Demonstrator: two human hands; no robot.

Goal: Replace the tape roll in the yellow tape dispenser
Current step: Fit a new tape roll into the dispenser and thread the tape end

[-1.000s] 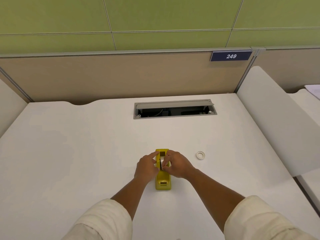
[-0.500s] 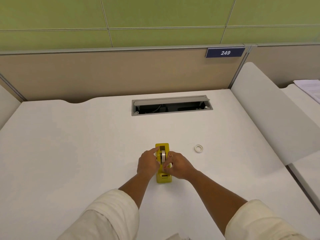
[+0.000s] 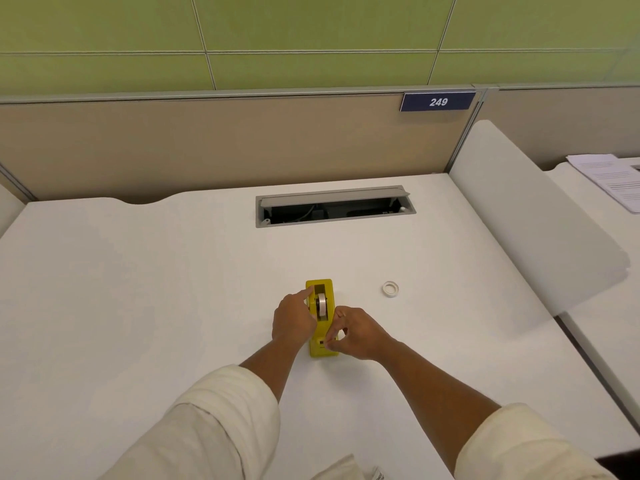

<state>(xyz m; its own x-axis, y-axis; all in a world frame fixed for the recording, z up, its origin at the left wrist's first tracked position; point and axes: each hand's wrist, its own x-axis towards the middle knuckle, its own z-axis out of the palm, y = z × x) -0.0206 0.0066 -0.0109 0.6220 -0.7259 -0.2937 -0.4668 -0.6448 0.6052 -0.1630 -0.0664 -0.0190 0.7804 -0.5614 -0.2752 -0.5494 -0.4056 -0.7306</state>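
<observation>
The yellow tape dispenser (image 3: pixel 320 348) lies lengthwise on the white desk (image 3: pixel 138 289), its cutter end toward me. A white tape roll (image 3: pixel 322 304) sits upright in its slot. My left hand (image 3: pixel 292 320) grips the dispenser's left side, with the forefinger stretched up along the top edge beside the roll. My right hand (image 3: pixel 358 332) is at the near right of the dispenser, thumb and forefinger pinched together over the cutter end, apparently on the tape's loose end. A second small white tape roll (image 3: pixel 390 288) lies flat on the desk to the right, apart from both hands.
An open grey cable hatch (image 3: pixel 334 195) is set in the desk behind the dispenser. A beige partition with a "249" sign (image 3: pixel 438 101) closes the back. A white side divider (image 3: pixel 526 216) rises on the right, with papers (image 3: pixel 613 178) on the neighbouring desk.
My right hand has left the roll and slid toward me to the cutter end, fingers pinched. The roll in the slot is now uncovered. My left hand stays on the dispenser's side.
</observation>
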